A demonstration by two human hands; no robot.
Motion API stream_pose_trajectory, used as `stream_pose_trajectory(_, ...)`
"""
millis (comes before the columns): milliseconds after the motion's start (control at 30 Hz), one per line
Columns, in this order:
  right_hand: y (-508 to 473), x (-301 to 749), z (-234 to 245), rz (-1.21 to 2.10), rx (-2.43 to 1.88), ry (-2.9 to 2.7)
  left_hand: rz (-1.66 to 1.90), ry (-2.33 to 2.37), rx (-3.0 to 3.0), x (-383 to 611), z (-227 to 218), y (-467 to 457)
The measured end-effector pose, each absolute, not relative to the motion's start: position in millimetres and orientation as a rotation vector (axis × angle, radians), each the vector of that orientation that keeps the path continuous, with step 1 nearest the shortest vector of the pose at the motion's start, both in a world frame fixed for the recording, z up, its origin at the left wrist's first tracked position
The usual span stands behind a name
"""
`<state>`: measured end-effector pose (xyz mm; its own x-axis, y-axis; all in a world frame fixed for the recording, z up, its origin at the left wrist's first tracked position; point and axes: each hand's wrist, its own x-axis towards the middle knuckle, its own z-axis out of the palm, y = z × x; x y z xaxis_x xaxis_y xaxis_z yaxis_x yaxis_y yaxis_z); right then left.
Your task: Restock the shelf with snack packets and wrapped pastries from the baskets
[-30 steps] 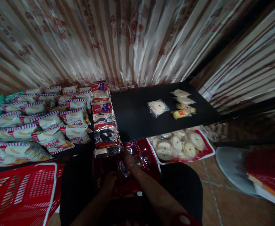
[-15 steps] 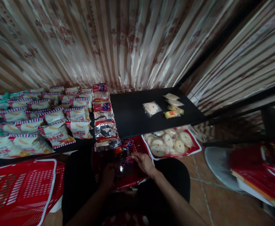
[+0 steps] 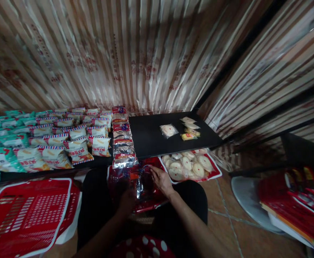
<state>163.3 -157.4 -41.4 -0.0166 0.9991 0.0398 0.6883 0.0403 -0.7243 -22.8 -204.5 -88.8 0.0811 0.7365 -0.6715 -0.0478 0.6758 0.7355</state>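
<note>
Between my hands, over a red basket at my lap, is a shiny dark snack packet. The fingers of my right hand pinch this packet near its upper right corner. My left hand is in deep shadow by the packet's lower left side, so its fingers cannot be made out. Just beyond the basket, a row of overlapping maroon-and-silver packets lies on the black table. More packets and an orange-red patch show dimly inside the basket.
Rows of white-and-red snack bags and green bags fill the table's left. Small wrapped items lie right. A basket of round wrapped pastries adjoins my right knee; another red basket is at left, a grey stool at right.
The view has shifted, bringing more green bags in at the left. My right hand has moved slightly up with the packet, whose silvery side now shows more.
</note>
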Motion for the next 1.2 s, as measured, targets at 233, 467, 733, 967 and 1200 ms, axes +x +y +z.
stream_pose_trajectory(233,-164,171,44,0.701,-1.616,-1.486,0.81,1.294,0.797,-24,-55,-191)
stream_pose_trajectory(467,-170,159,61,1.163,-1.334,-0.854,0.718,0.907,0.86,-16,-24,-207)
stream_pose_trajectory(733,-198,147,72,1.416,-1.117,-0.601,0.793,0.983,0.924,-19,19,-225)
stream_pose_trajectory(967,-204,138,71,1.384,-1.135,-0.494,0.874,1.13,0.994,-12,17,-231)
stream_pose_trajectory(1200,-188,136,78,1.274,-1.168,-0.63,1.071,1.039,1.27,-11,57,-220)
